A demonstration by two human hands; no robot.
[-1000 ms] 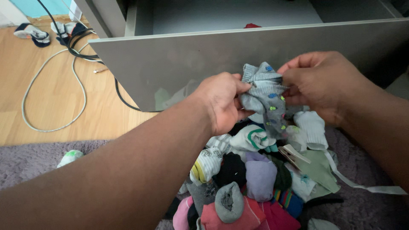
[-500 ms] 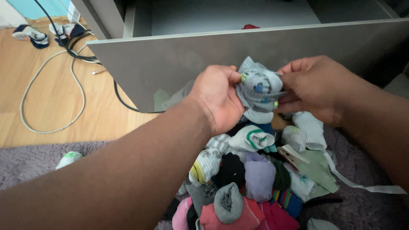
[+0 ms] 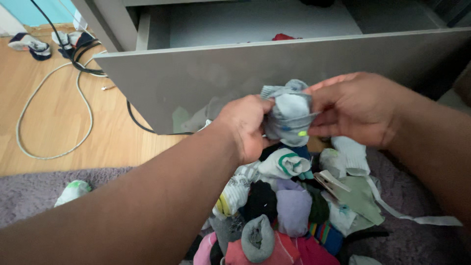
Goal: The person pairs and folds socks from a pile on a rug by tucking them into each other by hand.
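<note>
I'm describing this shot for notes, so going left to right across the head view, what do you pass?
Cable → stray sock → left hand → grey sock bundle → right hand

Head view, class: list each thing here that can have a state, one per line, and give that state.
Drawer: pulled open, nearly bare inside, one red item at the back.
Grey sock bundle: rolled up, held off the pile.
Left hand: gripping the bundle's left side.
Right hand: pinching its right side.
Sock pile: heaped on the rug, several rolled.
White cable: looped loose on the floor.
</note>
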